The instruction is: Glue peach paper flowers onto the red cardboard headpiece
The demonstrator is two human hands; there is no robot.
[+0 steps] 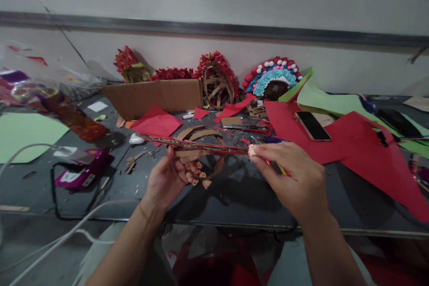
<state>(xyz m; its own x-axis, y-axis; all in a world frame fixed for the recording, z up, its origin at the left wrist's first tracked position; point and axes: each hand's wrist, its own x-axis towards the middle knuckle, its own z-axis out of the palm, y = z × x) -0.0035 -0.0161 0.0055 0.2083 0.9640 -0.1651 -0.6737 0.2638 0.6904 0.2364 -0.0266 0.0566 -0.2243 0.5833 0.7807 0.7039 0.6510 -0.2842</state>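
Note:
My left hand (172, 176) is closed round a framework of curved cardboard strips (200, 135), with a long red-edged cardboard strip (201, 144) running across its top. Small folded brown pieces (205, 179) hang by its fingertips. At the strip's right end, the thumb and fingers of my right hand (290, 174) pinch a small pale crumpled piece (251, 150), which touches or nearly touches the strip. A thin red and yellow stick-like thing (281, 169) shows beneath that hand; most of it is hidden, so its kind is unclear.
Behind my hands lie a cutter knife (250, 128), cardboard scraps and red paper (156, 120). A cardboard sheet (167, 94) and decorated headpieces (273, 76) stand along the wall. A phone (313, 125) rests on red paper at right. A purple power strip (83, 172) with cables sits left.

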